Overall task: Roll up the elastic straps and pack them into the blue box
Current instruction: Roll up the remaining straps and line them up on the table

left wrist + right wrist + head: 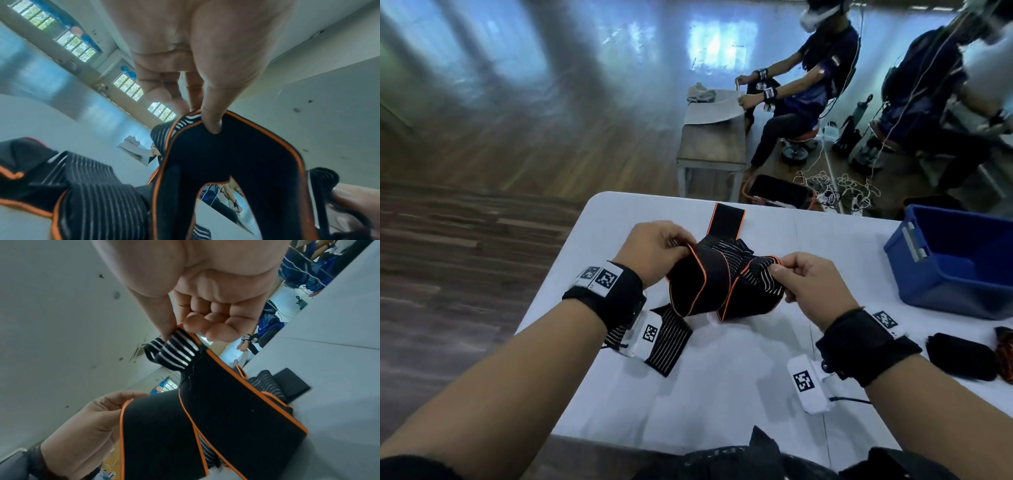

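The left hand point(654, 251) pinches one orange-edged end of the strap point(719, 284), thumb on the black side. The right hand point(811, 287) pinches the striped end between thumb and curled fingers. Between both hands the strap hangs twisted and loose, just above the table point(739, 377); one end lies flat beyond the hands. It looks soft, light and stretchy, so I think it is best taken at one flat end and wound tightly. To the right of the right hand lies a rolled strap point(959, 356), and farther right the blue box point(948, 263) stands open.
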Tool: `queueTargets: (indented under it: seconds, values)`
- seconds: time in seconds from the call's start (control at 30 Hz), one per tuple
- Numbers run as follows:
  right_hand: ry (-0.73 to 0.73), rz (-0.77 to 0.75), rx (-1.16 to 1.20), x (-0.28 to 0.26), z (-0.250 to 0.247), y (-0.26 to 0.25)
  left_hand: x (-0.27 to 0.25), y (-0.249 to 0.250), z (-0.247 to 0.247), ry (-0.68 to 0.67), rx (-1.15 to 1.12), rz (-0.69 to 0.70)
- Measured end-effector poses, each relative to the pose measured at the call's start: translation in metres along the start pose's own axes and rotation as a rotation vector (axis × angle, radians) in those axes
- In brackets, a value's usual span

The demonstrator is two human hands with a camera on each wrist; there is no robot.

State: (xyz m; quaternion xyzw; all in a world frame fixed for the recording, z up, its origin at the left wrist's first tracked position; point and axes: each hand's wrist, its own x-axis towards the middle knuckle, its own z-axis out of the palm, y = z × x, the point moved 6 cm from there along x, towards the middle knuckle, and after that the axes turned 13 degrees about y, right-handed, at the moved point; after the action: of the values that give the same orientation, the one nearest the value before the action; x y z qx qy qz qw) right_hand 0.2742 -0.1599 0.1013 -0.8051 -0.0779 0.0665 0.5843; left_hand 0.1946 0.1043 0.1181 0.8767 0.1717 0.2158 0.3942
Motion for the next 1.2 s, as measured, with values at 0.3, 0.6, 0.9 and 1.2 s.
queueTargets:
  seconds: [0.3, 0.6, 0.9, 1.2]
  values:
    - [-0.039, -0.076, 0.006, 0.006, -0.029, -0.024, -0.005, 0.022, 0.011, 0.005, 0.092, 0.031]
    - [-0.071, -0.073, 0.127, 0.020, -0.061, -0.039, -0.017, 0.077, 0.015, 0.226, 0.042, 0.190]
    - [-0.011, -0.128, 0.226, 0.028, -0.096, -0.067, -0.022, 0.155, 0.029, 0.303, -0.126, 0.346]
    - [0.095, -0.155, 0.208, 0.024, -0.130, -0.066, -0.040, 0.217, 0.065, 0.338, -0.357, 0.394]
